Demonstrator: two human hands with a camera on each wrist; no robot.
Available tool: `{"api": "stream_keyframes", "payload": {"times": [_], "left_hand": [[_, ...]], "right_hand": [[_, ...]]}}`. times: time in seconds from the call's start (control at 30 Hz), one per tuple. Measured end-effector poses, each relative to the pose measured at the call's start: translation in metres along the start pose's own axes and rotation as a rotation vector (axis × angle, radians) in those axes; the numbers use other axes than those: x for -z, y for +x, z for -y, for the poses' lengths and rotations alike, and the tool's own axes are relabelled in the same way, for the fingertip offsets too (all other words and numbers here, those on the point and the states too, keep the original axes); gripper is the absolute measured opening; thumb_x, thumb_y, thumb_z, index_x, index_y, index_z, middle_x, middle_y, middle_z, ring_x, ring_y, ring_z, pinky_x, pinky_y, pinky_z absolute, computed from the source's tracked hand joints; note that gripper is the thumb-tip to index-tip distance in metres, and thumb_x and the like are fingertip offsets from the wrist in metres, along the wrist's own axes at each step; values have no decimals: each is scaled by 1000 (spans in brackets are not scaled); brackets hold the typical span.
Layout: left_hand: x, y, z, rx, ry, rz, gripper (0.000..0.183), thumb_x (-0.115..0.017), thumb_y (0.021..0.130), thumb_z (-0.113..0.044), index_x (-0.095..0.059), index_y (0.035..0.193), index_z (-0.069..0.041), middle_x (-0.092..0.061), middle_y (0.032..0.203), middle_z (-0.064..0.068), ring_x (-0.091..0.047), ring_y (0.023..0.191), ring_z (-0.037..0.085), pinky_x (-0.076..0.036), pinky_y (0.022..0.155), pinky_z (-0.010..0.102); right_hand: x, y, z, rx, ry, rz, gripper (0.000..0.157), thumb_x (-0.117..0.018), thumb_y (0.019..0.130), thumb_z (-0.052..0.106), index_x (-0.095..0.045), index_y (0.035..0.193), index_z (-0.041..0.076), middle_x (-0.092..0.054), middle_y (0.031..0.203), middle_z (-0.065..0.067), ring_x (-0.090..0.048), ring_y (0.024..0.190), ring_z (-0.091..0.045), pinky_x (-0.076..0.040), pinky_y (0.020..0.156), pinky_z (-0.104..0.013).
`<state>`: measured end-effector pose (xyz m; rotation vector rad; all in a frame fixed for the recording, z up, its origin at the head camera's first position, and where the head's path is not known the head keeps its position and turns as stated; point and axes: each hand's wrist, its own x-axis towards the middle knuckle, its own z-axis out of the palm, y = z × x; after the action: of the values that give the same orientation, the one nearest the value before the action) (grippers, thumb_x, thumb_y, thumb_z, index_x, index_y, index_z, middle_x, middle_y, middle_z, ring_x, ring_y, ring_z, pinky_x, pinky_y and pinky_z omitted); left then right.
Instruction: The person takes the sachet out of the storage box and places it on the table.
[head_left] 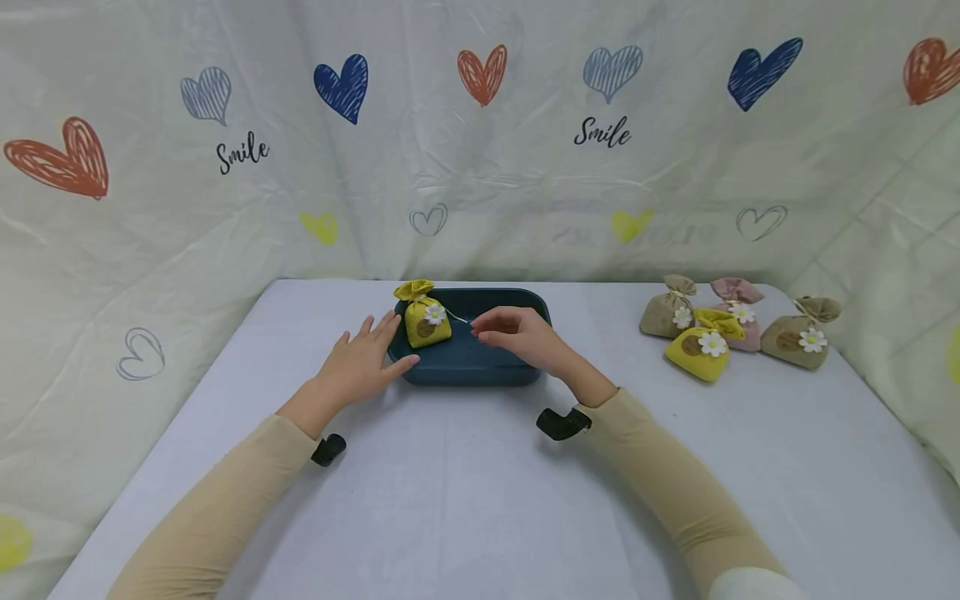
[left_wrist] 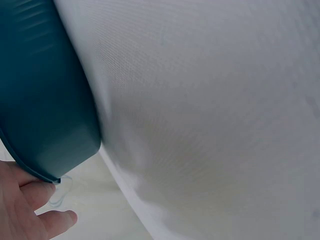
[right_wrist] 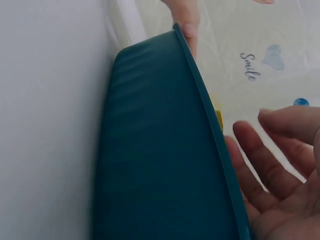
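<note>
A yellow cloth drawstring pouch [head_left: 424, 322] with a white daisy and a brown round patch stands at the left end of a dark teal tray [head_left: 480, 377]. Its gathered neck rises above the tray's rim. My left hand [head_left: 363, 364] lies along the tray's left side, fingers straight and spread, touching the rim. From the pouch a thin pale cord [head_left: 458, 318] runs right to the fingertips of my right hand [head_left: 522, 337], which pinches its end above the tray. In the right wrist view the tray wall hides nearly all of the pouch.
Right of the tray, several pouches stand together on the white table [head_left: 450, 500]: a yellow one [head_left: 697, 354], a pink one [head_left: 747, 333], and brown ones [head_left: 663, 312] [head_left: 795, 340]. Behind the table hangs a pale curtain [head_left: 525, 167] printed with hearts.
</note>
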<state>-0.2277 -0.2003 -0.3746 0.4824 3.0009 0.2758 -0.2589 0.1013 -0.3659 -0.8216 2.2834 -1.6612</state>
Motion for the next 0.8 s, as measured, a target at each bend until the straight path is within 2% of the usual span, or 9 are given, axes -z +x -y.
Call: {"api": "stream_keyframes", "payload": {"times": [0.1, 0.23, 0.33, 0.43, 0.53, 0.8], "left_hand": [[0, 0, 0, 4, -2, 3, 90, -42, 103, -65, -15, 165, -6, -13, 170, 13, -14, 153, 45, -15, 117, 69], [1, 0, 1, 6, -10, 10, 91, -42, 103, -66, -15, 165, -5, -13, 170, 13, -13, 153, 45, -15, 117, 69], [1, 0, 1, 4, -15, 12, 92, -42, 103, -67, -14, 165, -6, -12, 170, 13, -13, 153, 45, -14, 117, 69], [1, 1, 1, 0, -14, 10, 92, -41, 102, -68, -14, 165, -6, -12, 171, 12, -13, 153, 44, -15, 117, 69], [0, 1, 1, 0, -19, 11, 92, -41, 103, -67, -14, 165, -6, -12, 171, 12, -13, 154, 44, -14, 117, 69], [1, 0, 1, 0, -20, 17, 91, -41, 103, -67, -13, 166, -7, -11, 171, 11, -12, 154, 43, -13, 118, 68]], "right_hand": [[-9, 8, 1, -31, -62, -14, 26, -65, 102, 10, -69, 126, 0, -69, 124, -16, -67, 110, -29, -55, 95, -44], [-20, 19, 1, -89, -99, -26, 28, -65, 102, 13, -68, 128, 1, -71, 121, -17, -67, 108, -35, -56, 93, -47], [-24, 26, 3, -135, -76, -30, 33, -65, 103, 13, -65, 132, -1, -70, 121, -21, -65, 109, -40, -54, 94, -50], [-26, 33, 4, -177, -41, -34, 37, -64, 103, 12, -62, 137, -3, -68, 123, -23, -66, 109, -38, -54, 95, -50], [-28, 39, 4, -214, -23, -41, 39, -64, 103, 12, -60, 139, -3, -69, 122, -21, -68, 109, -34, -56, 95, -45], [-32, 53, 5, -320, 52, -83, 37, -64, 103, 11, -62, 138, 1, -68, 123, -18, -67, 111, -35, -56, 94, -42]]}}
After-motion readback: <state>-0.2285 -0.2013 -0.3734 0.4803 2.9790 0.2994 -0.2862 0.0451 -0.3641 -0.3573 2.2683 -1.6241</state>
